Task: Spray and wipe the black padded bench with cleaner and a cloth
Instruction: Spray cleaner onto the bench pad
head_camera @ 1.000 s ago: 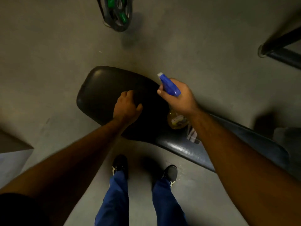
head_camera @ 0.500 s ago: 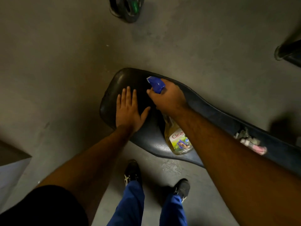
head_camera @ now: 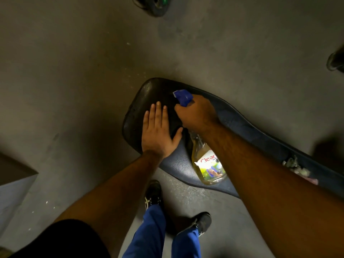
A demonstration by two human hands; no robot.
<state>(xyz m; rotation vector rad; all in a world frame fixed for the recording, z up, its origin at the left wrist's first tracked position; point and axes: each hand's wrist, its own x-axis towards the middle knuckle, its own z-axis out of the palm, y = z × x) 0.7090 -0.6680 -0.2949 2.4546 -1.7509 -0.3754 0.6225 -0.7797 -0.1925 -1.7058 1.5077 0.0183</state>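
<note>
The black padded bench (head_camera: pixel 247 131) runs from the middle of the view down to the right. My left hand (head_camera: pixel 158 133) lies flat on its rounded end, fingers straight and together, thumb spread; a dark cloth may lie under the palm, though I cannot tell it from the black pad. My right hand (head_camera: pixel 197 113) grips the neck of a clear spray bottle (head_camera: pixel 206 164) of yellow cleaner, its blue nozzle (head_camera: pixel 183 96) pointing at the pad's end just beyond my left fingers. A crumpled pale rag (head_camera: pixel 296 167) rests on the bench further right.
Grey concrete floor all around. A weight plate (head_camera: pixel 154 4) lies at the top edge. A dark frame part (head_camera: pixel 337 60) sticks in at the right edge. A low grey block (head_camera: pixel 13 175) sits at the left. My two feet (head_camera: pixel 154 194) stand close to the bench.
My left hand went from curled to flat on the pad. The bottle has tipped so its nozzle points toward the pad's end. The view shifted, putting the bench further right.
</note>
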